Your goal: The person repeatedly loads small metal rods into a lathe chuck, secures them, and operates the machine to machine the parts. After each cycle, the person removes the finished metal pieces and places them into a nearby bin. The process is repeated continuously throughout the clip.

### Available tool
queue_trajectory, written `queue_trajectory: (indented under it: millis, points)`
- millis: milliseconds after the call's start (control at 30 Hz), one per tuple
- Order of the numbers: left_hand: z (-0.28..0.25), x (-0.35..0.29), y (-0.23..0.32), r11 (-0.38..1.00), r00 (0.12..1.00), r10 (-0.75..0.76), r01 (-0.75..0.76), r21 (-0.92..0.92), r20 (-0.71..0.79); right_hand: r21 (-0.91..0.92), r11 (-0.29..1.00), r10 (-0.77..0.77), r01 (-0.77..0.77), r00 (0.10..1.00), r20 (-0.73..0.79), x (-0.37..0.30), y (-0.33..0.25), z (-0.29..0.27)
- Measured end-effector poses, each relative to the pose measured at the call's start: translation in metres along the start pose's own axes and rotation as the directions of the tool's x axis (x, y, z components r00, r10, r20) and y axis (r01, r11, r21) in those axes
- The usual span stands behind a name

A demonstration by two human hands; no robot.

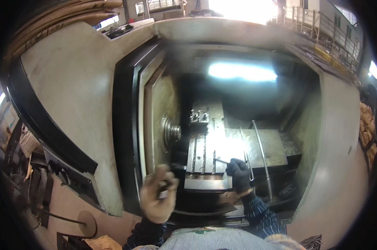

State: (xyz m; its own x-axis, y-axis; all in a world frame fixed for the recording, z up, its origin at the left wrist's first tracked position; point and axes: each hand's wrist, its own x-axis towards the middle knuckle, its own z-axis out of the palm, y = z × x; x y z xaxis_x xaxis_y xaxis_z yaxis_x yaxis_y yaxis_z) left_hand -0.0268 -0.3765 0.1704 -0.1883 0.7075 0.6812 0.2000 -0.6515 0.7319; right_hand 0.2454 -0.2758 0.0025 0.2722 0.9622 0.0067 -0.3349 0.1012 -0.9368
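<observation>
My left hand (158,198), in a pale work glove, is raised at the machine opening's near left edge. Its fingers are curled around something small and partly shiny that I cannot make out. My right hand (239,175), in a dark glove, is closed on a thin metal rod (221,160) that points left over the slotted slide. That metal slide (203,156) has long grooves and some chips on it. A tool block (199,117) with bolts is mounted toward its far end. Left of the slide, a round stepped spindle nose (171,132) sticks out from the wall.
A long metal bar (262,156) leans across the flat plate (263,143) right of the slide, with a thinner looped rod (243,143) beside it. A bright lamp (242,71) glows at the back. The machine's door (67,91) stands at left; a fan (19,183) is beyond it.
</observation>
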Motion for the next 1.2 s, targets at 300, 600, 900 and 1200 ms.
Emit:
queue_trajectory:
  millis: [300,600,900,1200]
  points:
    - [-0.193,-0.011,0.038,0.52,0.783,0.337,0.309,0.796,-0.523,-0.298,0.915,-0.242,0.271,0.961,0.131,0.128,0.066,0.148]
    - [-0.2,0.011,0.0,0.75,0.699,0.366,0.169,0.64,-0.614,0.154,0.886,0.269,-0.437,0.756,0.596,0.174,0.065,0.149]
    - [-0.206,-0.003,-0.009,0.71,0.714,0.426,0.118,0.694,-0.556,0.063,0.978,0.158,-0.196,0.909,0.386,0.142,0.053,0.172]
    - [-0.204,0.006,-0.006,0.785,0.639,0.435,0.077,0.615,-0.635,-0.042,0.828,0.54,-0.559,0.775,0.33,0.147,0.055,0.202]
